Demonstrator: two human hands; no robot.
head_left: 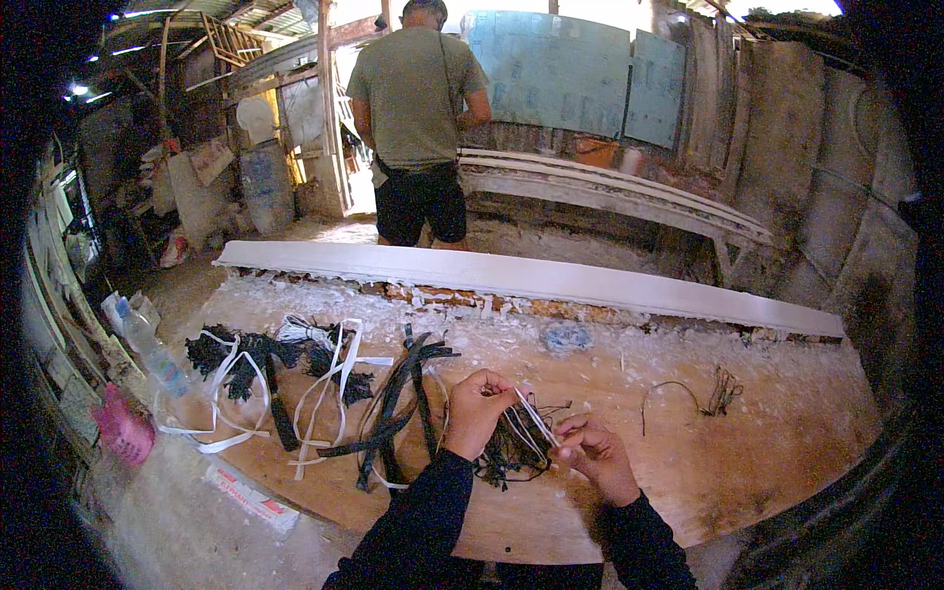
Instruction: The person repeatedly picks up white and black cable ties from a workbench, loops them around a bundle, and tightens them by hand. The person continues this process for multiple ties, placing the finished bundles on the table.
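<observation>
Several thin white cords stretch between my two hands above the wooden table. My left hand pinches their upper end between thumb and fingers. At the lower end, the fingertips of my right hand close on the same cords. Beneath them lies a loose tangle of thin black cords, partly hidden by my hands. Just left of my left hand, flat black strips are heaped across each other. Farther left, white strips curl over bunches of black cord.
A long white moulding runs along the table's far edge, with white flakes beside it. At right lies a small dark cord bundle. A plastic bottle is at the left edge. Beyond, a person stands facing away by a bench.
</observation>
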